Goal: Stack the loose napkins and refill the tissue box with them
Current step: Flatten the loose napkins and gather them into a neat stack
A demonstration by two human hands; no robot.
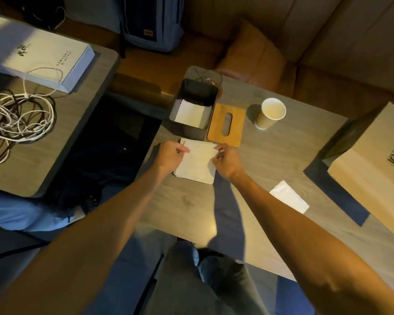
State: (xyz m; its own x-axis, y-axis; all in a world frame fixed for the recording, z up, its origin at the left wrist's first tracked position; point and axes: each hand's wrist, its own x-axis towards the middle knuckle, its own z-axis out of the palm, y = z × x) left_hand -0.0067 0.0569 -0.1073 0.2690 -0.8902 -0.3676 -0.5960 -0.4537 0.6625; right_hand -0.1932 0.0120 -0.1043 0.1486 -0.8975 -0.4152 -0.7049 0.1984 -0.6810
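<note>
A pile of white napkins (197, 163) lies on the wooden table (271, 160) just in front of the tissue box. My left hand (172, 154) grips the pile's left edge and my right hand (225, 161) pinches its right edge near the top corner. The dark grey tissue box (192, 105) stands open behind the pile, with white napkins (190, 114) lying inside it. Its wooden lid (226, 125), with an oval slot, lies flat to the right of the box. One more loose white napkin (289, 196) rests on the table under my right forearm's far side.
A paper cup (270, 113) stands right of the lid. A large cardboard box (373, 164) fills the table's right end. A glass (210, 79) sits behind the tissue box. On a separate table at left lie tangled cables (18, 117) and a white box (35, 53).
</note>
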